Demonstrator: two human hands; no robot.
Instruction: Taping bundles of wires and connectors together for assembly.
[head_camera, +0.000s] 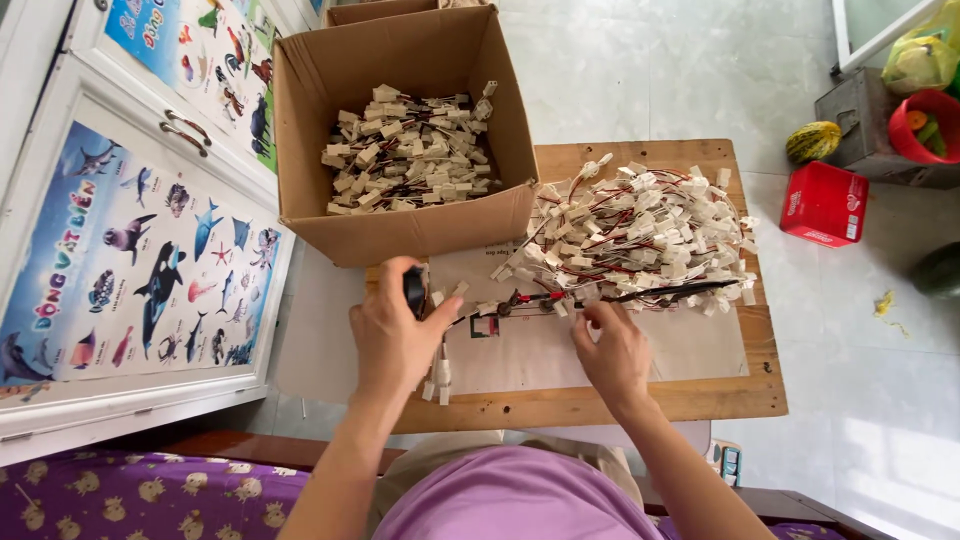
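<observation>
Many white connectors (410, 150) in cardboard box (300, 110)

White-plugged wire harness (520, 300) on table

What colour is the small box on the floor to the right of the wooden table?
Red. The small box shows clearly in the head view.

An open brown cardboard box (400, 140) stands at the far left edge of the wooden bench (640, 400), flaps up, with the rim of a second brown box (375, 10) just behind it; a red rectangular package (824, 203) with white printing lies on the tiled floor right of the bench; two colourful animal posters are stuck to the white cabinet doors on the left, the nearer sea-creature poster (130, 265) blue and white, the farther poster (205, 50) blue-topped with land animals.
</observation>
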